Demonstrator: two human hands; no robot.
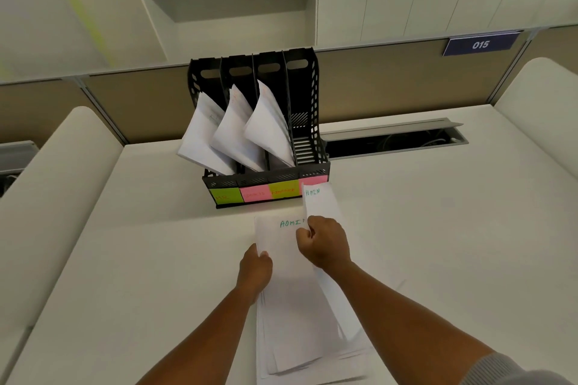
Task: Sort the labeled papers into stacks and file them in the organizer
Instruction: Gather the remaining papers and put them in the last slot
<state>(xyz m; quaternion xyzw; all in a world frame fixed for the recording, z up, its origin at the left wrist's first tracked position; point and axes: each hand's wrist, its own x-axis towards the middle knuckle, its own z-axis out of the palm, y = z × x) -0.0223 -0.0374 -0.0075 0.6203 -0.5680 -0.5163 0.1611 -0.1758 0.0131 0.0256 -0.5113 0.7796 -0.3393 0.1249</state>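
Note:
A black four-slot organizer [308,81] stands at the back of the desk, with green, pink, yellow and pink sticky labels on its front. White papers [234,131] lean out of its three left slots; the right slot holds none. A stack of white papers marked ADMIN [292,306] lies on the desk in front of me. My left hand [255,269] grips the stack's left edge. My right hand [325,242] is shut on one ADMIN sheet [322,201], lifted on edge just in front of the organizer's right slot.
The white desk [140,244] has cream padded dividers at left [53,184] and right [541,103]. An open cable tray [394,141] runs right of the organizer. A tan partition and white cabinets stand behind.

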